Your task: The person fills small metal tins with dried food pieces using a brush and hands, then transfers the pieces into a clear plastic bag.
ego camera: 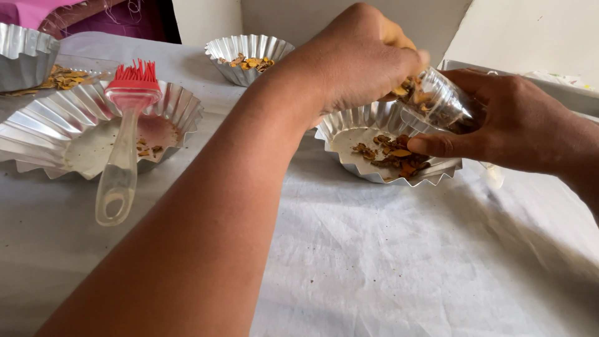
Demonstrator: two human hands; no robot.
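Clear cup [444, 100]: held in the right hand [518, 122], fingers wrapped round its body, tilted with its mouth toward the left and down, long axis slanting over the fluted tin [374, 140].

Left hand [359, 59]: at the cup's mouth, fingertips bunched among the dried orange-brown pieces [409, 90]; how tightly they pinch cannot be told.

Fluted tin: directly beneath both hands, toward the table's far right, more dried pieces in its bottom.

Open room: bare white cloth [405, 268] along the near edge. Red brush [125, 125] rests across a tin at left, well apart.
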